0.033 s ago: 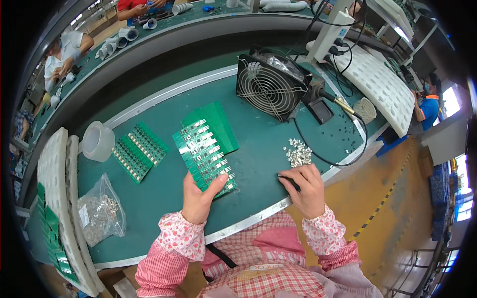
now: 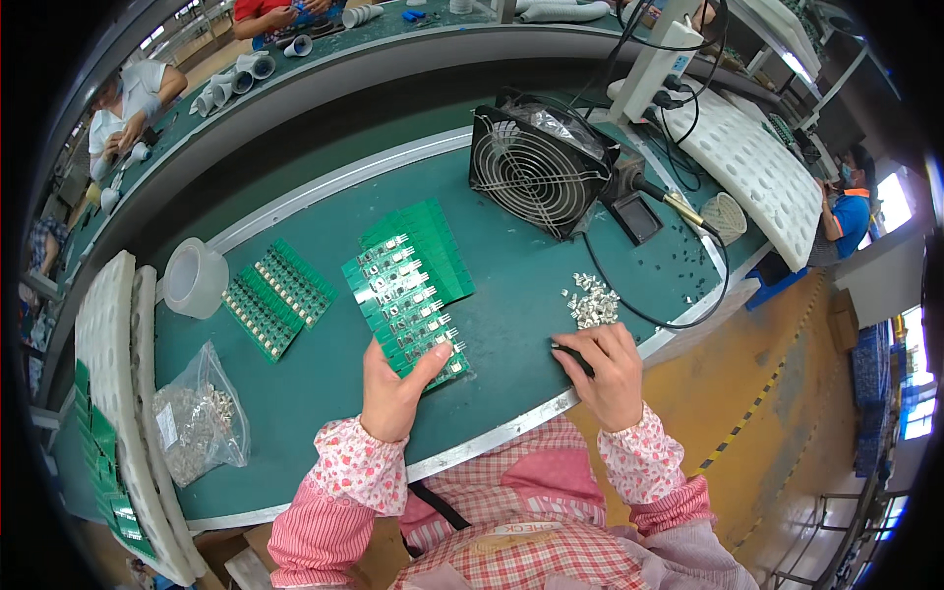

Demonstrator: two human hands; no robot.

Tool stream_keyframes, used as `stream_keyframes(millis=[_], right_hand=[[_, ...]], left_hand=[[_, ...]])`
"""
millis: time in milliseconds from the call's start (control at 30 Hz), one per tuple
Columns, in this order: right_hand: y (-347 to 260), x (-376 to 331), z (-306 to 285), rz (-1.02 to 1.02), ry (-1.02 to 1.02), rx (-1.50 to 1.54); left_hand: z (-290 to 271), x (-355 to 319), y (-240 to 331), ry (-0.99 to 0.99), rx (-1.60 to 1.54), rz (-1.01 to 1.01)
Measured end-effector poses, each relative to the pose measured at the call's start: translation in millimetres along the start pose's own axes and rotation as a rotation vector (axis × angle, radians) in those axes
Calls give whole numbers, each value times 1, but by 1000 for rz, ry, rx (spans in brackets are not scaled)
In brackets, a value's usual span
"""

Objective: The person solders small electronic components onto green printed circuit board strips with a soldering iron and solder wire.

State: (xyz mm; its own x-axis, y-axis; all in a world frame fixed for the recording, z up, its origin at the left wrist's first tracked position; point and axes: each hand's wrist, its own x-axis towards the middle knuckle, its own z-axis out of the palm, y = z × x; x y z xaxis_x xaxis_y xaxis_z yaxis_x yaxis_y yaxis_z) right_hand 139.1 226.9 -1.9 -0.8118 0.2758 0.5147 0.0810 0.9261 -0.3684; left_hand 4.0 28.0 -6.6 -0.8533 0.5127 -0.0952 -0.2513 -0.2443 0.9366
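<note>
My left hand (image 2: 398, 385) grips the near end of a green circuit board panel (image 2: 401, 300), thumb on top. White connectors with metal pins line the panel's right side. Under its far part lie bare green boards (image 2: 433, 241). My right hand (image 2: 608, 374) is closed over the bench near its front edge, pinching a small dark tool (image 2: 573, 356) mostly hidden by the fingers; its exact kind does not show. Just beyond those fingers is a pile of small white and metallic parts (image 2: 594, 303), apart from the tool's tip.
A black fan (image 2: 536, 172) stands at the back, beside a soldering iron (image 2: 678, 208) whose cable loops right of the pile. Leftward are populated boards (image 2: 278, 298), a tape roll (image 2: 195, 279), a bag of parts (image 2: 202, 418) and white foam trays (image 2: 113, 334). Co-workers sit beyond.
</note>
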Motion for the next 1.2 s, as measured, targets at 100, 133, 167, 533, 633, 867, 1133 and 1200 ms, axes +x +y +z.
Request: stream_keyframes(millis=[100,133,167,533,633,867,1133,1200], right_hand=[[2,0,3,-22,-21,-25],[2,-1,4,-29,-31,-29],[3,-1,4,-35,-31,-24],[-14,7,-5,205,-87,296],[-18,10,1,345,-167,517],[-29,20,22,599,-235,933],[-41,19,26,680,-373,1291],[-43,17,32,625,-340,1254]], left_hand=[[-2,0,-2,4,-9,12],[-3,1,-3,-3,-15,9],[-3,0,-3,3,-13,14],[-2,-3,1,-33,12,8],[-2,-2,0,-35,24,23],[-1,-2,0,-18,33,57],[-2,-2,0,-1,105,90],[-2,-3,0,9,118,99]])
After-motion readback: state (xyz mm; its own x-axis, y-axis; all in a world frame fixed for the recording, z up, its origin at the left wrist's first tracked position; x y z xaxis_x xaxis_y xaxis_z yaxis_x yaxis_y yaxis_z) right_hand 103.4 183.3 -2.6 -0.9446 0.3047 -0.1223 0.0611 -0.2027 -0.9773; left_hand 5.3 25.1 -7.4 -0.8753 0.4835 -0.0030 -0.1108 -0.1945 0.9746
